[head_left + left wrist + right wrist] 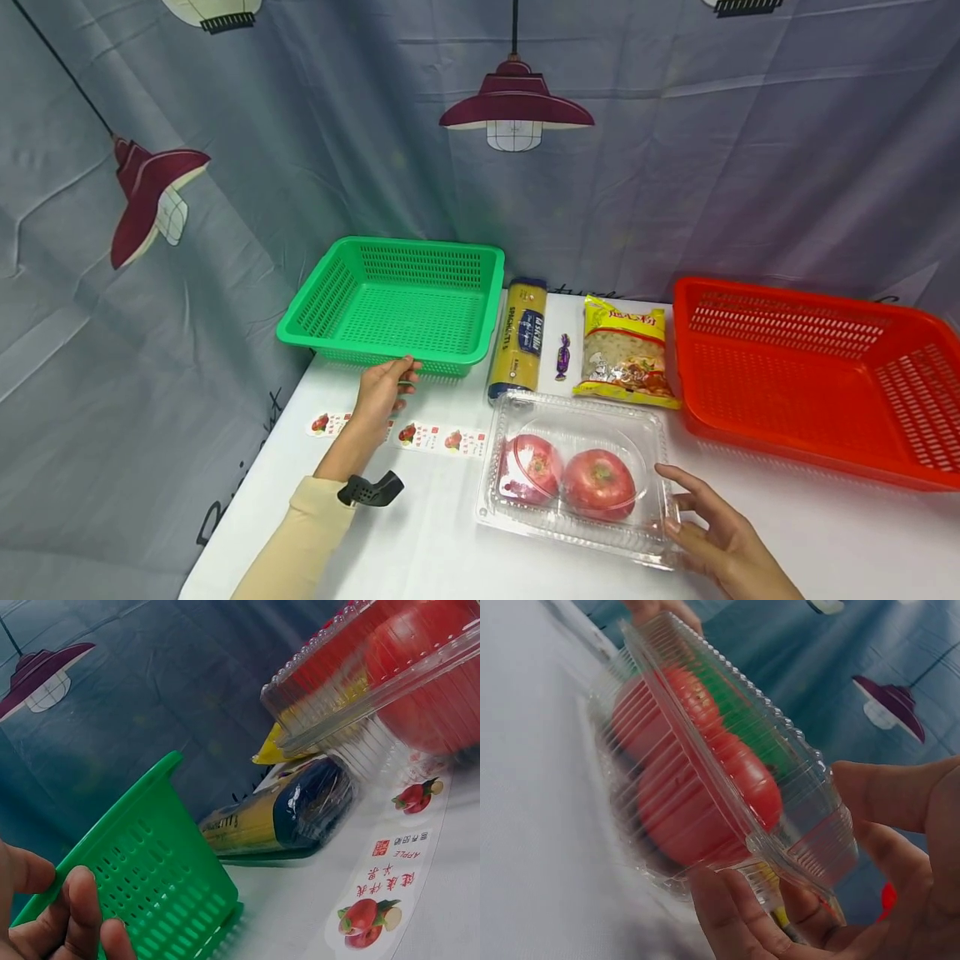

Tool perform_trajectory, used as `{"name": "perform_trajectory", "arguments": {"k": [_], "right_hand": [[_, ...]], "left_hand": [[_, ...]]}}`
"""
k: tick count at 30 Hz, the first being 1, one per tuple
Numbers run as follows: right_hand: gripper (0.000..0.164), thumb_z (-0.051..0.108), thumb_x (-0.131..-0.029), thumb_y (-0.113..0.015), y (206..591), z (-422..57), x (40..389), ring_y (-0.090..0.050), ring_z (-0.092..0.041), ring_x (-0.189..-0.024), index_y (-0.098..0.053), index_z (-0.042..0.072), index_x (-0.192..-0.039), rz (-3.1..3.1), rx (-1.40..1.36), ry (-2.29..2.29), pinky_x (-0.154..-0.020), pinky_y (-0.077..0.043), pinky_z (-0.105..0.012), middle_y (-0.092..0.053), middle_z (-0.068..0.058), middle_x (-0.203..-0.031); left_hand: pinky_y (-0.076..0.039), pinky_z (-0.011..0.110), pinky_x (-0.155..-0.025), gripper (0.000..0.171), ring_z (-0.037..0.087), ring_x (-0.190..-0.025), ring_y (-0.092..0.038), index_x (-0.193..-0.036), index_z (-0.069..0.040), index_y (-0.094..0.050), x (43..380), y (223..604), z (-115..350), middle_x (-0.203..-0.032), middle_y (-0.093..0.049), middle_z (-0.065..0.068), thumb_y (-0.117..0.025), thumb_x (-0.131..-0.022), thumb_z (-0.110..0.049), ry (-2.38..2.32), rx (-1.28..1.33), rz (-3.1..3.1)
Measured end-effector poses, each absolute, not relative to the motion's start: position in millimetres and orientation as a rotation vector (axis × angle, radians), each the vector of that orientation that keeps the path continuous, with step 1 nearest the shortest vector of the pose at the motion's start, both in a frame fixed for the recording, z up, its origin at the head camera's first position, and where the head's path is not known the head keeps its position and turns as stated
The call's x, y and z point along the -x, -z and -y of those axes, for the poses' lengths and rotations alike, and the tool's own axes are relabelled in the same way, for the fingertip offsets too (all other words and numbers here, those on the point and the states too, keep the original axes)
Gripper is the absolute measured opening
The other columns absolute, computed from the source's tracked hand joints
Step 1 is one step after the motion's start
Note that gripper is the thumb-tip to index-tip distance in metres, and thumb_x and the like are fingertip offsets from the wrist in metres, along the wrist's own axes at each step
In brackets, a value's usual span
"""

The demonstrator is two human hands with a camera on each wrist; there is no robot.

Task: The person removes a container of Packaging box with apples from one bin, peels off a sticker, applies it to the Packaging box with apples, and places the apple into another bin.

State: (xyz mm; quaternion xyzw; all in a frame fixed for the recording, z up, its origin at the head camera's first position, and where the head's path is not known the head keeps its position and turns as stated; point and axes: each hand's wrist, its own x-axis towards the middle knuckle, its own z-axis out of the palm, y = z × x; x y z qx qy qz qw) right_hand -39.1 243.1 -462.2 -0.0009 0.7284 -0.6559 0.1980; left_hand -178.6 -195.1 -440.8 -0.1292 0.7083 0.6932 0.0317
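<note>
My left hand (pixel 378 393) pinches the near rim of a green plastic basket (pixel 405 310). In the left wrist view the thumb meets the basket's rim, with the fingers (pixel 84 904) curled below it. At the right, my right hand (pixel 716 533) grips the right edge of a clear plastic clamshell box (pixel 558 531). Two red apples (pixel 600 485) sit side by side inside the box, whose lid is down. The right wrist view shows fingers and thumb on both sides of the box's edge. A strip of apple stickers (pixel 427 437) lies between my hands, its right end beside the box.
Behind the box lie a yellow spaghetti pack (pixel 519 337), a small purple wrapped candy (pixel 562 358) and a yellow food bag (pixel 626 354). A red basket (pixel 780 400) stands at the right. A grey curtain (pixel 637 192) hangs along the table's back and left edges.
</note>
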Motion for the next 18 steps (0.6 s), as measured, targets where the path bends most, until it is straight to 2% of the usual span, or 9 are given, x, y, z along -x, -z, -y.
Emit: {"name": "perform_trajectory", "arguments": {"k": [3, 9, 15, 18], "right_hand": [[0.065, 0.006, -0.096, -0.06, 461.0, -243.1, 38.0, -0.063, -0.026, -0.085, -0.031, 0.017, -0.153, -2.099, 0.045, 1.824, -0.073, -0.056, -0.038, -0.05, -0.016, -0.111], [0.065, 0.004, -0.094, -0.062, 456.6, -242.5, 36.9, -0.066, -0.029, -0.078, -0.035, 0.015, -0.152, -2.188, 0.094, 1.807, -0.073, -0.056, -0.035, -0.053, -0.014, -0.106], [0.065, 0.005, -0.094, -0.063, 454.9, -241.8, 36.1, -0.066, -0.029, -0.077, -0.036, 0.015, -0.151, -2.209, 0.084, 1.796, -0.073, -0.056, -0.034, -0.054, -0.014, -0.105], [0.064, 0.004, -0.094, -0.063, 455.0, -241.4, 36.3, -0.067, -0.029, -0.077, -0.036, 0.014, -0.151, -2.214, 0.107, 1.805, -0.073, -0.056, -0.034, -0.054, -0.015, -0.105]], "left_hand": [[-0.034, 0.025, -0.056, 0.039, 0.025, -0.08, -0.055, -0.115, 0.004, -0.063, 178.2, 441.2, 194.4, -0.087, -0.061, 0.004, -0.051, -0.103, -0.031, -2.155, 0.399, -2.159], [-0.037, 0.028, -0.059, 0.042, 0.028, -0.082, -0.055, -0.116, 0.005, -0.063, 175.8, 441.7, 194.1, -0.088, -0.06, 0.007, -0.039, -0.107, -0.029, -2.127, 0.407, -2.217], [-0.044, 0.043, -0.074, 0.047, 0.025, -0.079, -0.057, -0.113, 0.005, -0.065, 170.9, 442.1, 197.1, -0.088, -0.063, 0.009, -0.032, -0.107, -0.028, -1.964, 0.413, -2.403], [-0.045, 0.048, -0.082, 0.045, 0.028, -0.083, -0.059, -0.118, 0.003, -0.063, 164.8, 440.9, 202.6, -0.096, -0.063, 0.014, -0.03, -0.107, -0.025, -1.834, 0.4, -2.499]]}}
